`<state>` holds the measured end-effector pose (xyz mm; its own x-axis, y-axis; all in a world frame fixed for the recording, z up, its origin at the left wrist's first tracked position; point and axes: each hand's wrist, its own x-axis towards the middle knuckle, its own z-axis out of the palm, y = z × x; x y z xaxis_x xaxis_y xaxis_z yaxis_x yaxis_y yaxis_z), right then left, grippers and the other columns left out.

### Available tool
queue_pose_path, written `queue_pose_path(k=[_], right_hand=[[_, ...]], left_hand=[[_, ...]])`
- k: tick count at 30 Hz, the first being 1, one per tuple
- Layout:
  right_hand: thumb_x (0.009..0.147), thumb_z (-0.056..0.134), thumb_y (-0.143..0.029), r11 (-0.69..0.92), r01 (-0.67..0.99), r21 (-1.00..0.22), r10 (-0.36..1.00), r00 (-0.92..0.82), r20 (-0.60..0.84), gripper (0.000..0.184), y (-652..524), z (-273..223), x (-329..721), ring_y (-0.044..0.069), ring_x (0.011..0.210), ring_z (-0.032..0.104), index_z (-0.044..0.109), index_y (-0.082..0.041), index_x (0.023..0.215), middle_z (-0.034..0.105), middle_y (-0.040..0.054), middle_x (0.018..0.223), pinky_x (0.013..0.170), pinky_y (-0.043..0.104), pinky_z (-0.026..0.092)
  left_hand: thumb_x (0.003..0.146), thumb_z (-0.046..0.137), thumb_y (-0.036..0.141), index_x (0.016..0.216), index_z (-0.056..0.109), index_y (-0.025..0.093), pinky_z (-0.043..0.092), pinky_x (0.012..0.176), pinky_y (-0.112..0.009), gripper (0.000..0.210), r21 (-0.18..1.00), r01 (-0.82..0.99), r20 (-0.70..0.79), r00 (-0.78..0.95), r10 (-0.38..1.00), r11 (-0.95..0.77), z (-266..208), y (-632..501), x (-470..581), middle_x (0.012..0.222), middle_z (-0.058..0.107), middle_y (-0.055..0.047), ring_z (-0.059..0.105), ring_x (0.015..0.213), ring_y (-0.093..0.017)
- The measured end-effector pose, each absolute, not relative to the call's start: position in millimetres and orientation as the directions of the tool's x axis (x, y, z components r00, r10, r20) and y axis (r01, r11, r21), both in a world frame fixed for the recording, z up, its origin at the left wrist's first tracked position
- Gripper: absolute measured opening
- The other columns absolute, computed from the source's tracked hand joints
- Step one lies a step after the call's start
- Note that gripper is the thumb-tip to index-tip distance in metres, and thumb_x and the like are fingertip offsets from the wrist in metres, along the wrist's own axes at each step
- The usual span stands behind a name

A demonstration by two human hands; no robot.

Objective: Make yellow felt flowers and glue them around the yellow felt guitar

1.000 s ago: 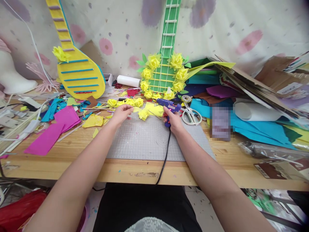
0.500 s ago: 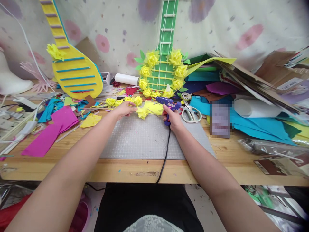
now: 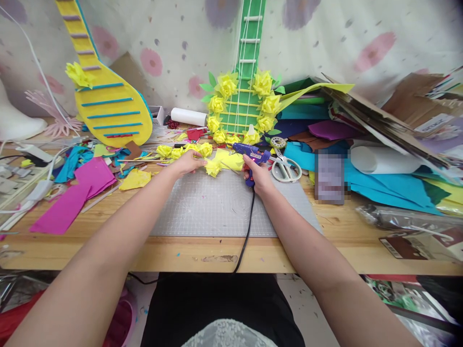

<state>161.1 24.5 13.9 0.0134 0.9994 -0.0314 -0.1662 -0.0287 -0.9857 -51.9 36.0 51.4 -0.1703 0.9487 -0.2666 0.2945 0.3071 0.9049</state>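
Observation:
My right hand (image 3: 257,172) is closed around a blue hot glue gun (image 3: 253,153), its nozzle pointing left and its black cord running down over the table edge. My left hand (image 3: 190,164) pinches a yellow paper flower (image 3: 213,167) at its left side, above the far edge of the grey cutting mat (image 3: 220,207). A yellow paper sheet (image 3: 228,159) lies between the flower and the glue gun. Several finished yellow flowers (image 3: 177,153) sit just behind my left hand.
A green paper guitar (image 3: 240,108) ringed with yellow flowers and a yellow paper lute shape (image 3: 115,113) lean at the back. White-handled scissors (image 3: 287,171) lie right of the glue gun. Magenta paper (image 3: 65,209) is at left; teal paper (image 3: 390,185) and cardboard (image 3: 408,106) are at right.
Both hands keep almost the same place and hold. The view has shifted very slightly; nothing was let go or picked up.

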Motion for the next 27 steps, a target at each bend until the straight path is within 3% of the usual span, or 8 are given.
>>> queue_pose_path(k=[6,11,17,23,27], right_hand=[[0.064,0.065,-0.054,-0.019,-0.177,-0.984,1.0,0.015,-0.022,0.039,24.4,13.1,161.2,0.004,0.035,0.04,0.052,-0.018,0.056,0.053,-0.0029,0.05,0.034,0.019,0.03],[0.063,0.066,-0.054,-0.021,-0.18,-0.983,1.0,0.015,-0.024,0.04,23.8,14.0,161.0,0.004,0.034,0.04,0.051,-0.018,0.055,0.053,-0.0031,0.049,0.032,0.019,0.028],[0.062,0.067,-0.055,-0.034,-0.179,-0.983,0.999,0.029,-0.039,0.041,23.4,15.6,160.1,0.004,0.034,0.04,0.051,-0.018,0.055,0.053,-0.0027,0.049,0.032,0.019,0.029],[0.062,0.066,-0.055,-0.044,-0.176,-0.983,0.998,0.033,-0.051,0.041,23.1,16.5,160.0,0.003,0.034,0.039,0.051,-0.018,0.055,0.053,-0.0029,0.05,0.032,0.017,0.029],[0.061,0.068,-0.054,-0.04,-0.201,-0.979,0.998,0.036,-0.048,0.04,23.1,16.5,159.9,0.003,0.034,0.04,0.051,-0.017,0.055,0.053,-0.0027,0.05,0.032,0.018,0.029]], left_hand=[[0.044,0.078,0.005,0.073,0.054,0.017,0.029,0.049,-0.024,0.04,0.893,0.344,-0.228,-0.213,0.95,0.292,49.6,35.6,-51.4,0.052,0.053,0.004,0.045,0.047,-0.011],[0.049,0.076,0.008,0.075,0.054,0.018,0.03,0.051,-0.024,0.036,0.897,0.338,-0.228,-0.201,0.953,0.286,44.7,36.9,-53.3,0.052,0.049,0.004,0.046,0.049,-0.012],[0.055,0.076,0.019,0.078,0.054,0.019,0.031,0.047,-0.023,0.032,0.851,0.457,-0.187,-0.197,0.962,0.259,41.7,37.3,-51.9,0.054,0.052,0.003,0.045,0.045,-0.012],[0.063,0.071,0.041,0.08,0.056,0.018,0.036,0.052,-0.025,0.033,0.831,0.463,-0.176,-0.307,0.935,0.308,44.2,38.1,-48.2,0.072,0.061,-0.006,0.056,0.058,-0.017],[0.054,0.077,0.033,0.087,0.06,0.016,0.038,0.057,-0.026,0.041,0.859,0.431,-0.176,-0.259,0.95,0.276,46.5,37.0,-46.5,0.084,0.064,-0.008,0.059,0.069,-0.019]])
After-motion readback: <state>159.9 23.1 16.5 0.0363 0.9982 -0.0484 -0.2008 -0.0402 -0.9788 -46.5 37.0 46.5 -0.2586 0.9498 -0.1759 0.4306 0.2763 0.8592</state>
